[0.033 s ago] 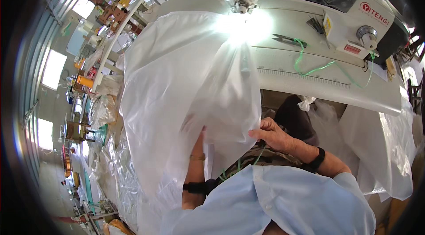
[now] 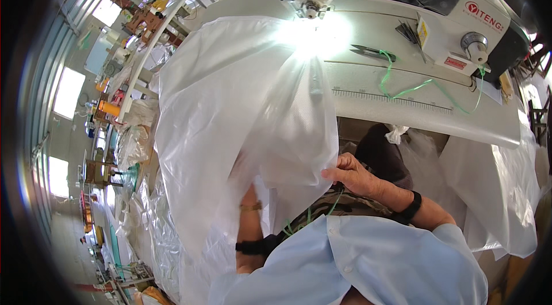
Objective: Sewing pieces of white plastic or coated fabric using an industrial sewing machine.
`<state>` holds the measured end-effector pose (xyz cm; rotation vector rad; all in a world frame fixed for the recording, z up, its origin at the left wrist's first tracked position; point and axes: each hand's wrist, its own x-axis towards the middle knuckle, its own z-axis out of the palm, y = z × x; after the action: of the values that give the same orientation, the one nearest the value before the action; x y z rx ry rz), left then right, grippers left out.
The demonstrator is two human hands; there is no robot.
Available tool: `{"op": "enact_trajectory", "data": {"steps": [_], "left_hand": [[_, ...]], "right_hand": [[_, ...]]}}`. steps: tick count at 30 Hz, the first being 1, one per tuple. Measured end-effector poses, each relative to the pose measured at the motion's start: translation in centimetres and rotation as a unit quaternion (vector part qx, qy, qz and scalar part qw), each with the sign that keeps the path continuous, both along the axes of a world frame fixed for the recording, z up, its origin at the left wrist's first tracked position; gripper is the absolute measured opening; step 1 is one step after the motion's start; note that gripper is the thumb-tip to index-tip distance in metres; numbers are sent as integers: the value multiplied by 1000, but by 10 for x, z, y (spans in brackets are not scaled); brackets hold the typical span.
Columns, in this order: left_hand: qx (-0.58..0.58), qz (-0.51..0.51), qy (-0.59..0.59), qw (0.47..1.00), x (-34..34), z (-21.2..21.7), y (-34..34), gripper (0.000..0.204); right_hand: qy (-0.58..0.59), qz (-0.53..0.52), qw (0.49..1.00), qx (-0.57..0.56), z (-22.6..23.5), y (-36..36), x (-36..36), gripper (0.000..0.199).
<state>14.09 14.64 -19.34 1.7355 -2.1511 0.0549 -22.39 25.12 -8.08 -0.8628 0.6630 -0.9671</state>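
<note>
A large sheet of translucent white plastic [image 2: 213, 86] hangs from the sewing machine's bright needle area down over my lap. At its right lower edge my right hand [image 2: 353, 174] is closed, pinching the sheet between thumb and fingers. My left hand [image 2: 240, 168] is beneath or behind the sheet and shows only as a blur through it, so its fingers cannot be made out. The white sewing machine [image 2: 368, 9] stands at the top, its needle area lost in the lamp's glare.
Thread snips [image 2: 372, 52] and a loose green thread [image 2: 414, 87] lie on the machine bed, right of the sheet. A ruler scale [image 2: 397, 101] runs along the bed's front. More plastic sheeting [image 2: 489, 184] hangs at the right. Cluttered shelving [image 2: 138, 69] stands at the left.
My left hand has shifted slightly to the left behind the sheet, and the plastic there has moved a little. My right hand keeps its pinch in nearly the same place.
</note>
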Motion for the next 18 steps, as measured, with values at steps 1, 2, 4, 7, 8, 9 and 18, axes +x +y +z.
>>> {"op": "enact_trajectory", "data": {"steps": [1,2,4,7,8,9,18], "left_hand": [[-26,-2,20,999,18,16,-7,29],[-218,-25,-163,962,25,33,0,39],[-390,-43,-337,855,21,82,16,50],[-329,35,-93,939,-30,152,27,48],[-282,24,-10,959,-47,170,31,47],[-221,-6,76,972,-66,181,36,46],[-5,-80,197,977,-107,158,52,38]], "right_hand": [[-20,6,1000,-13,0,-1,0,16],[-32,-14,999,11,0,-2,-1,16],[-45,-27,998,38,2,-3,-2,17],[-60,-47,997,28,6,-5,-4,18],[-55,-47,997,21,7,-4,-5,17],[-50,-48,997,20,7,-4,-5,17],[-74,-29,997,23,-8,-4,-7,17]]}}
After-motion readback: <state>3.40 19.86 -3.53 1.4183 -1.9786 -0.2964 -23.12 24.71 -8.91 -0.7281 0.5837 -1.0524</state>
